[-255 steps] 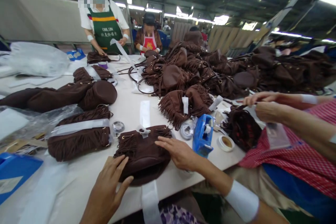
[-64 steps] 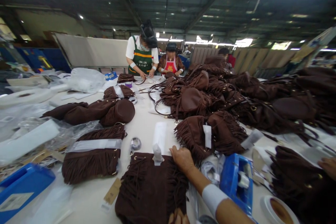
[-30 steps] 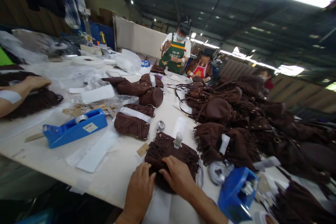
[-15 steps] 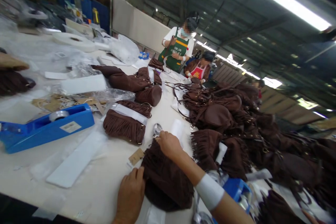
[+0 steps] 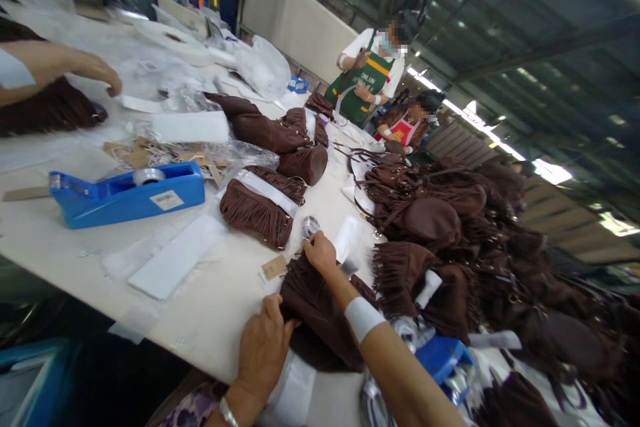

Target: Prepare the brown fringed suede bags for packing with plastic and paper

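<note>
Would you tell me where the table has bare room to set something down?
Bare table lies between the white strip and the bag under both hands. The right side is crowded with a pile of bags.

Reading white lettering "OMLUN" on chest of co-worker's green apron (image 5: 369,80); line beneath too small for me. Label on blue tape dispenser (image 5: 127,195) blurred, unreadable. Tan hang tag (image 5: 274,267) shows no legible print.

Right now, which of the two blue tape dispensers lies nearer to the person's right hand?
The blue dispenser at the lower right, just beyond the right forearm. The other, long blue dispenser sits far left across the table, away from the right hand.
</note>
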